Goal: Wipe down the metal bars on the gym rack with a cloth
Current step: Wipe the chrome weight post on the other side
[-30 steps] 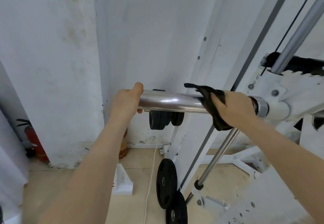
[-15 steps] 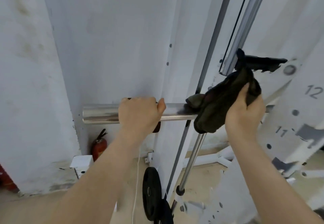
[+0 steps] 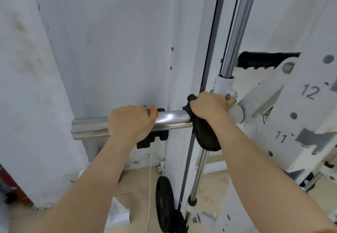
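A shiny horizontal metal bar juts left from the white rack carriage. My left hand grips the bar near its free end. My right hand holds a dark cloth wrapped over the bar's inner end, next to the carriage; the cloth's tail hangs below the bar. A vertical chrome guide rod rises just behind my right hand and continues down towards the floor.
White numbered upright stands at right, marked 11 and 12. Black weight plates lean by the floor below; smaller ones hang behind the bar. A black hook, a white wall, a white box and a white cord are nearby.
My right hand came down from beside the black hook and laid the cloth over the bar's inner end. My left hand stays on the bar. The view shifted slightly.
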### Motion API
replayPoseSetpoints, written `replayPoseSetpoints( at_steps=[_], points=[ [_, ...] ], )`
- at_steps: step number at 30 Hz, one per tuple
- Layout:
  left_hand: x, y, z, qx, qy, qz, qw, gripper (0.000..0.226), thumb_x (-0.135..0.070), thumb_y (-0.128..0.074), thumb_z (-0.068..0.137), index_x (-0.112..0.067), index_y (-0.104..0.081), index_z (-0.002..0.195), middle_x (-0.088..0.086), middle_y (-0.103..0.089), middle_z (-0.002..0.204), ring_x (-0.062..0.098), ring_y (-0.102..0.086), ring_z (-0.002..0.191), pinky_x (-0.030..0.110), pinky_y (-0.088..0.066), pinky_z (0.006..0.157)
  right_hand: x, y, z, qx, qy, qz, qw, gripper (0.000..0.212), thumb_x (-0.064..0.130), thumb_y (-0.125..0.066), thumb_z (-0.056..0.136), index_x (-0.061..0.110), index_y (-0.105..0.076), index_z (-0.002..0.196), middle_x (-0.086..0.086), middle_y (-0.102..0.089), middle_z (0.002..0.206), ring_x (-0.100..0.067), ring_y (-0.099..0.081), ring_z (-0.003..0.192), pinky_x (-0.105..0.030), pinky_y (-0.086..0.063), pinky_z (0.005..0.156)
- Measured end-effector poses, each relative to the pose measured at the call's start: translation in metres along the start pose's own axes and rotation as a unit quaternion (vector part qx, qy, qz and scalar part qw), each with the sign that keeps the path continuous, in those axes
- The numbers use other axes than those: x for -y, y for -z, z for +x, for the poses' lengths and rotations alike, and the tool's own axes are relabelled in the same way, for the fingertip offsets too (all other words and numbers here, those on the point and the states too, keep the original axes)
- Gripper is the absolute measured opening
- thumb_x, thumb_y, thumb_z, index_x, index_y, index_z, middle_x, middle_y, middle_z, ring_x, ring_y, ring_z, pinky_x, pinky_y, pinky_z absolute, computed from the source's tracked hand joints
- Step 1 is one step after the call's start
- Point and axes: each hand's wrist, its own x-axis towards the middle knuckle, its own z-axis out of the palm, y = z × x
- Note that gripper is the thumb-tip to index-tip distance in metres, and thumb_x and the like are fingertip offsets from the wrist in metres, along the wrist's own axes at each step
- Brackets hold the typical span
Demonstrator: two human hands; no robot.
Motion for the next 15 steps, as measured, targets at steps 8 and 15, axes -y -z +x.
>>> replayPoseSetpoints(
  at_steps=[8,15],
  points=[
    [0.000,0.003,-0.001,-0.013,0.000,0.008,1.000,0.044,-0.040,-0.033,0.097,-0.018,-0.057,0.067,-0.001,-0.045,0.052,0.024,-0.052,0.052,0.026,-0.040,0.053,0.003,-0.023,-0.020,-0.185,0.157,0.163,0.956,0.010,0.022,-0.059,0.090,0.016,-0.050,0.093,0.000,-0.053,0.086,-0.019,-0.050,0.073,-0.030,-0.037,0.062],
    [0.009,-0.008,-0.004,-0.094,-0.084,0.009,0.992,0.042,-0.015,-0.027,0.087,-0.008,-0.057,0.059,0.000,-0.020,0.045,0.015,-0.017,0.038,0.019,-0.015,0.047,0.080,-0.043,-0.046,-0.101,0.208,0.175,0.957,0.036,0.041,-0.037,0.101,0.014,-0.058,0.090,-0.004,-0.064,0.086,-0.025,-0.059,0.076,-0.033,-0.035,0.064]
  ],
)
